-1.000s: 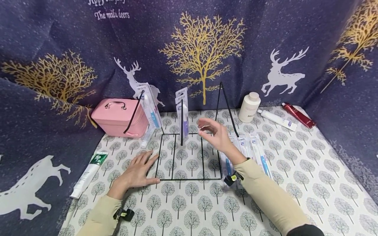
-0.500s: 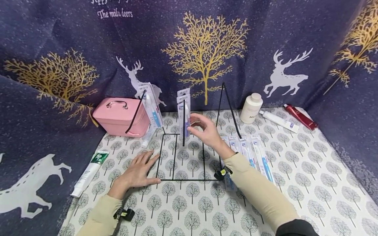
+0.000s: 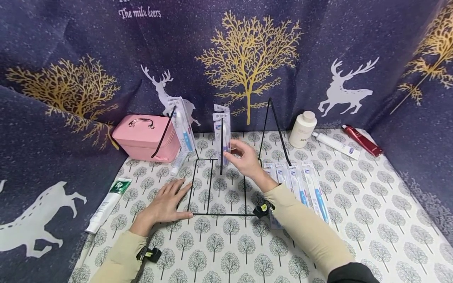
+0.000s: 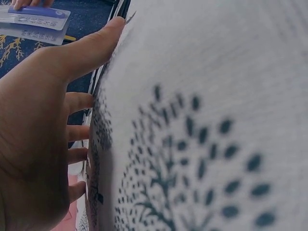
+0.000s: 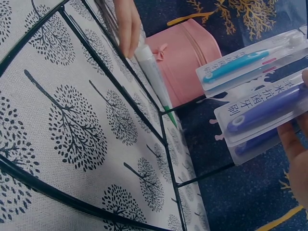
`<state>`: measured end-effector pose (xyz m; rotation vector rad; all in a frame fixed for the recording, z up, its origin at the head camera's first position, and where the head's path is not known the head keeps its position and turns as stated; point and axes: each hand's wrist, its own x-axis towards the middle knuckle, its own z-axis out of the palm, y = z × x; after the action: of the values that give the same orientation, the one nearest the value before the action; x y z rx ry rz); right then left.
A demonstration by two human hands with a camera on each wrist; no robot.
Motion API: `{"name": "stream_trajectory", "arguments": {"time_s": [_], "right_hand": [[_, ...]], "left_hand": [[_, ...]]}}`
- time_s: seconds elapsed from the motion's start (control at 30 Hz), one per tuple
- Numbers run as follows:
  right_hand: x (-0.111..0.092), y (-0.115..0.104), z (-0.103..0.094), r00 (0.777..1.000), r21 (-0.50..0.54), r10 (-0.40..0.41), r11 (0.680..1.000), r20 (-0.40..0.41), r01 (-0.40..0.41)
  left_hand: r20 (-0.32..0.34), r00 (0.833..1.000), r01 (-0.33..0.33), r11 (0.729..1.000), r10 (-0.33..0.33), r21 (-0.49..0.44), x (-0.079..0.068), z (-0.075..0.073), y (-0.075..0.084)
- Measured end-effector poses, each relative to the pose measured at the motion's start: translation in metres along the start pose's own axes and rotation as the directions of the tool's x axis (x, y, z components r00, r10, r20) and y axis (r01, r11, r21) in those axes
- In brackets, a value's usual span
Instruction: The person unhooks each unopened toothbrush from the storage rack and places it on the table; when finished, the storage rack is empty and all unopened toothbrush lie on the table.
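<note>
A black wire display rack stands on the table with several upright prongs. On its middle prong hang packaged toothbrushes; the right wrist view shows a purple toothbrush pack in front of another. My right hand pinches the front pack's right edge between thumb and fingers, low on the pack. Blue toothbrush packs hang from the left prong, while the right prong is bare. My left hand rests with fingers spread on the table, its thumb at the rack's front left corner.
Several toothbrush packs lie right of the rack, partly under my right forearm. Behind them are a white bottle, a white tube and a red tube. A pink case and a green-and-white toothpaste tube are on the left.
My right hand has moved left from over the rack's right side to the middle packs and taken hold of the front one. The left hand has stayed in place.
</note>
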<state>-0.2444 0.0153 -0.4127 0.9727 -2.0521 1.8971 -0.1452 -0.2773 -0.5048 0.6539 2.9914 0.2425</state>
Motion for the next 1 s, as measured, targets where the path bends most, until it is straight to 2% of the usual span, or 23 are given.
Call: {"name": "stream_trajectory", "arguments": {"time_s": [0.27, 0.47, 0.67, 1.0], "right_hand": [[-0.005, -0.008, -0.003, 0.999, 0.000, -0.036, 0.999, 0.025, 0.036], [-0.011, -0.011, -0.005, 0.989, 0.066, -0.139, 0.989, 0.043, 0.136], [-0.015, -0.016, -0.005, 0.969, 0.017, -0.240, 0.971, 0.065, 0.240], [-0.027, -0.031, -0.004, 0.960, -0.053, -0.269, 0.960, 0.074, 0.273]], "left_hand": [[0.001, 1.000, 0.005, 1.000, -0.005, -0.002, 0.002, -0.001, -0.001], [0.005, 1.000, 0.003, 1.000, -0.003, 0.002, 0.002, 0.000, 0.000], [-0.016, 1.000, -0.006, 1.000, 0.006, 0.010, 0.002, 0.002, -0.001], [0.000, 1.000, -0.001, 1.000, 0.001, 0.015, 0.002, 0.003, -0.001]]}}
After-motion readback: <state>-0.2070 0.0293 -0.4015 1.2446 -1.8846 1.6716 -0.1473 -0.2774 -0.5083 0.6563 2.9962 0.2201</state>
